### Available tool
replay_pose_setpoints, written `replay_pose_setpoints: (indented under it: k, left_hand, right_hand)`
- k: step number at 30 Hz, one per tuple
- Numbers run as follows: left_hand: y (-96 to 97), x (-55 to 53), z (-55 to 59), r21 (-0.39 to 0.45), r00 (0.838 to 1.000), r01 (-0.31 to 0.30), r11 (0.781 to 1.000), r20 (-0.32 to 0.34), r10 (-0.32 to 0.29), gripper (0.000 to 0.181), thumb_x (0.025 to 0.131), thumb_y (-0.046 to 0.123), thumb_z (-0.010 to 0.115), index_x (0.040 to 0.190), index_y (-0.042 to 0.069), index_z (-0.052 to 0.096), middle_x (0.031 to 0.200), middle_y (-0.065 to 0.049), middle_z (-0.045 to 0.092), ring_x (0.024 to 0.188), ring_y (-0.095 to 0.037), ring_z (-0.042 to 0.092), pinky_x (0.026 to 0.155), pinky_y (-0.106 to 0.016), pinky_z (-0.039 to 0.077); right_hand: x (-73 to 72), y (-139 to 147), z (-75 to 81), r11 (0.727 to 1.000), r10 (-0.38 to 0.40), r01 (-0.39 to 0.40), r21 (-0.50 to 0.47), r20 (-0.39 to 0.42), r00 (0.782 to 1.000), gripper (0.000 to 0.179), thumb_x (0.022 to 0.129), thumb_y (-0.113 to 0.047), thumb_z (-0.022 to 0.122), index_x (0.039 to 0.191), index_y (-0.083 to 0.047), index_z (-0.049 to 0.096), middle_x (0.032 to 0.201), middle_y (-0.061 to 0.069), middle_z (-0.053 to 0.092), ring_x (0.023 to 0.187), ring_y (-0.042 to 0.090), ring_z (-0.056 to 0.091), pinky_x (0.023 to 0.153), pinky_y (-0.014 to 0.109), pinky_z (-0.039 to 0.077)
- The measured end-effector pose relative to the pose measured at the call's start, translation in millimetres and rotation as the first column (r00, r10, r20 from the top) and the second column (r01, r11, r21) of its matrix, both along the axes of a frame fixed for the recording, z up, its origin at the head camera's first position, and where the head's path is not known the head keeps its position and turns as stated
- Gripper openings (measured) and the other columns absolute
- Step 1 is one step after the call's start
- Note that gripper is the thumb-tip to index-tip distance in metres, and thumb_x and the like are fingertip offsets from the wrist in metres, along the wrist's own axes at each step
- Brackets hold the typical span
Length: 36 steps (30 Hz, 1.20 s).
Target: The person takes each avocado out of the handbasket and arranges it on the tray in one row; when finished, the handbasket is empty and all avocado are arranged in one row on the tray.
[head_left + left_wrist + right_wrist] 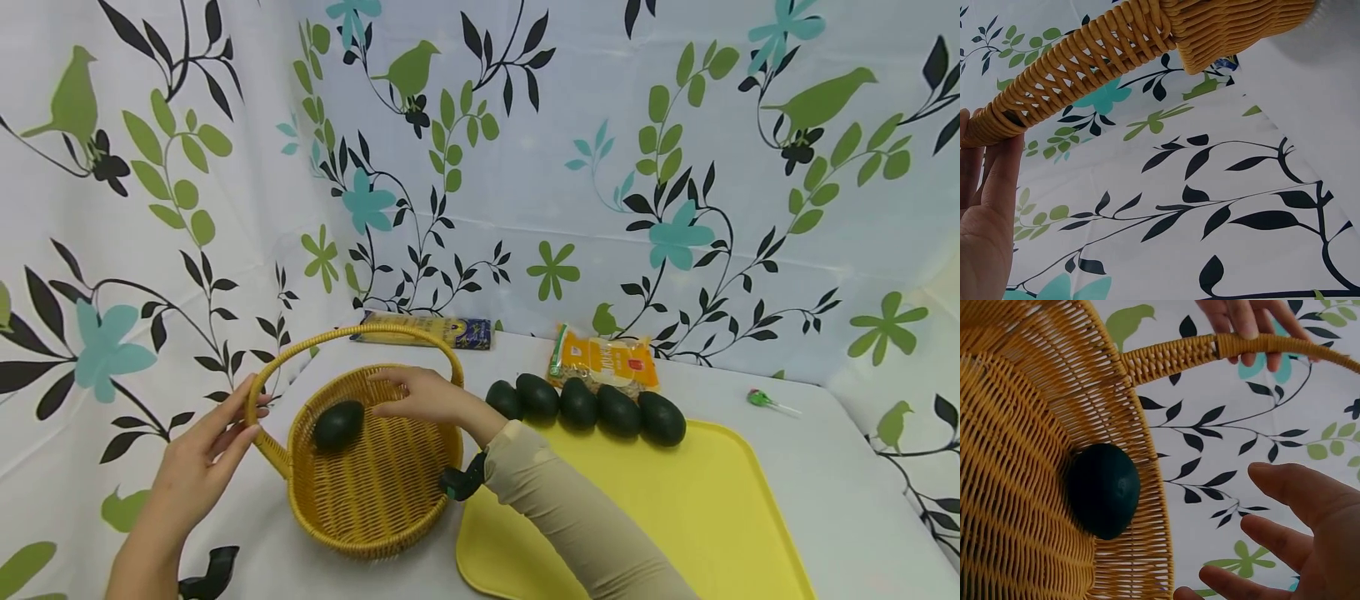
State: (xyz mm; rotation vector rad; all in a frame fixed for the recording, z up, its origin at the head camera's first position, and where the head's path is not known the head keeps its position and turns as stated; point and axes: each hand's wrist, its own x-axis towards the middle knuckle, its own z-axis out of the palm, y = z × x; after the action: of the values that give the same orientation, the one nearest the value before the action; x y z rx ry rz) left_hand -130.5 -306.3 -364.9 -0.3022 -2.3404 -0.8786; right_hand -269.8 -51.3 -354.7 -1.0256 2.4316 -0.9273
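A round wicker basket [375, 546] with a tall arched handle [352, 329] stands left of centre. My left hand [198, 458] grips the left side of that handle between thumb and fingers; the left wrist view shows the fingertips on the woven handle [1079, 65]. One dark green avocado [339, 426] lies inside the basket against its far left wall. My right hand [423, 396] hovers over the basket, fingers spread and holding nothing. In the right wrist view its fingers [1285, 540] are apart from the avocado [1105, 490].
Right of the basket is a yellow tray [675, 500], with several avocados [618, 411] in a row along its far edge. Behind them lies an orange food packet [603, 358]. A pack of spaghetti [450, 332] rests behind the basket; a green lollipop [761, 398] is at the right.
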Motion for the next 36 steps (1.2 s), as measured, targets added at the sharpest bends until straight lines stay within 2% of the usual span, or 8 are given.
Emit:
replay_pose_setpoints:
  k: [8, 14, 19, 23, 26, 29, 32, 36]
  left_hand:
    - [1.3, -4.0, -1.2, -0.003, 1.0, -0.006, 1.0, 0.019, 0.006, 0.068, 0.085, -0.004, 0.063, 0.144, 0.021, 0.04, 0.118, 0.04, 0.044, 0.103, 0.029, 0.042, 0.081, 0.007, 0.038]
    - [0.7, -5.3, -0.3, -0.008, 0.999, -0.025, 1.0, 0.033, 0.025, 0.068, 0.086, -0.003, 0.063, 0.144, 0.024, 0.039, 0.118, 0.016, 0.058, 0.104, 0.029, 0.042, 0.083, 0.007, 0.038]
    - [2.4, -6.3, 1.8, -0.013, 0.999, -0.03, 0.999, 0.041, 0.03, 0.07, 0.086, -0.003, 0.063, 0.145, 0.025, 0.038, 0.118, -0.002, 0.062, 0.104, 0.029, 0.041, 0.083, 0.007, 0.038]
    - [4.4, -6.7, 2.8, -0.009, 0.999, -0.017, 1.0, 0.042, 0.017, 0.07, 0.086, -0.005, 0.062, 0.145, 0.024, 0.037, 0.117, -0.019, 0.062, 0.105, 0.029, 0.04, 0.083, 0.007, 0.038]
    - [5.0, -6.4, 2.2, -0.008, 0.999, -0.018, 1.0, 0.042, 0.018, 0.071, 0.085, -0.006, 0.062, 0.145, 0.024, 0.038, 0.117, -0.02, 0.062, 0.104, 0.029, 0.04, 0.082, 0.007, 0.037]
    - [4.3, -5.7, 1.3, -0.016, 0.999, -0.025, 1.0, 0.039, 0.025, 0.071, 0.085, -0.006, 0.063, 0.145, 0.023, 0.038, 0.117, -0.017, 0.063, 0.104, 0.03, 0.039, 0.082, 0.007, 0.037]
    - [2.6, -4.1, 1.0, -0.023, 0.999, -0.031, 0.999, 0.028, 0.032, 0.07, 0.084, -0.006, 0.063, 0.144, 0.021, 0.04, 0.116, -0.013, 0.063, 0.105, 0.029, 0.04, 0.083, 0.007, 0.038]
    - [0.3, -1.7, 0.8, -0.022, 0.999, -0.044, 0.999, 0.032, 0.044, 0.07, 0.084, -0.005, 0.063, 0.144, 0.022, 0.04, 0.115, -0.015, 0.063, 0.105, 0.029, 0.04, 0.083, 0.007, 0.038]
  right_hand:
    - [-15.1, -32.6, -19.8, 0.998, -0.064, 0.064, 0.007, 0.087, 0.994, 0.055, 0.09, -0.041, 0.061, 0.14, -0.023, 0.046, 0.145, -0.001, 0.045, 0.129, 0.022, 0.048, 0.1, 0.034, 0.048]
    - [-15.7, -53.1, -28.7, 0.99, -0.142, 0.141, 0.011, 0.109, 0.984, 0.061, 0.089, -0.04, 0.062, 0.142, -0.02, 0.042, 0.146, 0.0, 0.044, 0.133, 0.02, 0.044, 0.107, 0.035, 0.043]
    - [-5.8, -64.6, -33.5, 0.979, -0.204, 0.202, 0.032, 0.238, 0.95, 0.074, 0.087, -0.04, 0.064, 0.148, -0.014, 0.03, 0.15, 0.006, 0.037, 0.135, 0.025, 0.041, 0.106, 0.04, 0.044]
    - [-0.3, -72.8, -43.8, 0.961, -0.275, 0.267, 0.067, 0.312, 0.909, 0.076, 0.087, -0.041, 0.064, 0.148, -0.013, 0.027, 0.148, 0.009, 0.038, 0.129, 0.028, 0.047, 0.094, 0.045, 0.053]
    - [1.5, -80.1, -53.3, 0.955, -0.295, 0.289, 0.063, 0.303, 0.906, 0.073, 0.088, -0.041, 0.063, 0.147, -0.012, 0.029, 0.145, 0.01, 0.043, 0.126, 0.027, 0.05, 0.094, 0.043, 0.052]
    - [4.2, -87.7, -60.8, 0.958, -0.287, 0.283, 0.052, 0.256, 0.923, 0.07, 0.088, -0.04, 0.062, 0.145, -0.011, 0.034, 0.139, 0.01, 0.048, 0.124, 0.024, 0.05, 0.098, 0.036, 0.049]
    - [8.1, -94.5, -63.9, 0.957, -0.289, 0.287, 0.048, 0.243, 0.926, 0.068, 0.087, -0.04, 0.064, 0.143, -0.014, 0.037, 0.135, 0.009, 0.052, 0.119, 0.023, 0.053, 0.093, 0.034, 0.051]
    - [12.4, -104.2, -65.4, 0.954, -0.298, 0.298, 0.038, 0.246, 0.922, 0.066, 0.084, -0.039, 0.068, 0.14, -0.016, 0.04, 0.131, 0.007, 0.055, 0.113, 0.02, 0.056, 0.087, 0.033, 0.053]
